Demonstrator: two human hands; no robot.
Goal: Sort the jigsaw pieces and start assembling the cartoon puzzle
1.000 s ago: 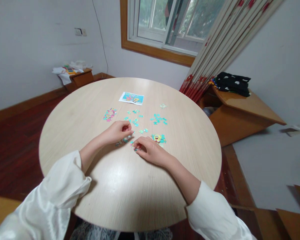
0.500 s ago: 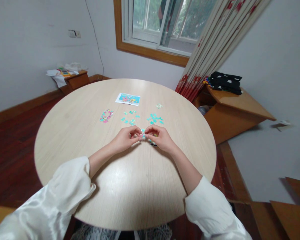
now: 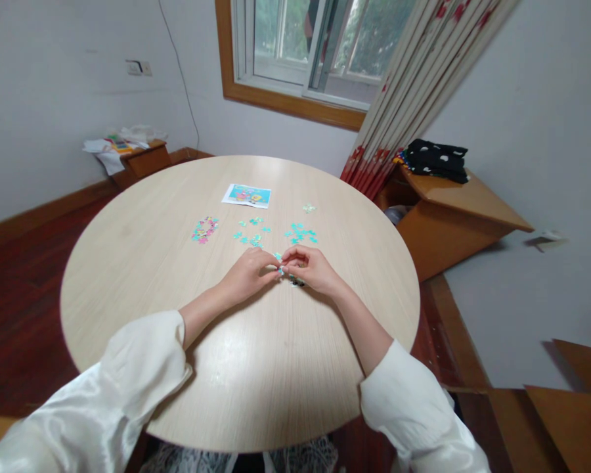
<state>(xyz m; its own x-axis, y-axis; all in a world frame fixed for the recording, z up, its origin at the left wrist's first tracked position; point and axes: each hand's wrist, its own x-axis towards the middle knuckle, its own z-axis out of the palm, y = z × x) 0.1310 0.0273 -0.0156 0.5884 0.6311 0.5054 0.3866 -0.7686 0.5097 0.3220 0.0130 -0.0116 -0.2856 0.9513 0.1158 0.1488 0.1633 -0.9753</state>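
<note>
My left hand [image 3: 249, 273] and my right hand [image 3: 313, 269] meet over the middle of the round table [image 3: 236, 368]. Both pinch small puzzle pieces [image 3: 281, 270] between thumb and fingers, mostly covered by the fingertips. More pieces [image 3: 297, 281], some dark, lie partly under my right hand. Beyond the hands are loose turquoise pieces [image 3: 299, 233] and a scattered group of green and turquoise pieces [image 3: 255, 223]. A ring of pink and multicoloured pieces [image 3: 205, 230] lies to the left. The picture card [image 3: 246, 196] rests behind them.
One pale green cluster of pieces [image 3: 309, 208] sits at the back right of the tabletop. A wooden cabinet [image 3: 453, 217] with black cloth [image 3: 437, 160] stands beyond the right edge. Papers [image 3: 109, 146] lie on a small stand at the back left.
The fingertips have drawn closer together and now cover more of the pieces between them. My left hand's fingers are bent lower. The whole view has shifted slightly.
</note>
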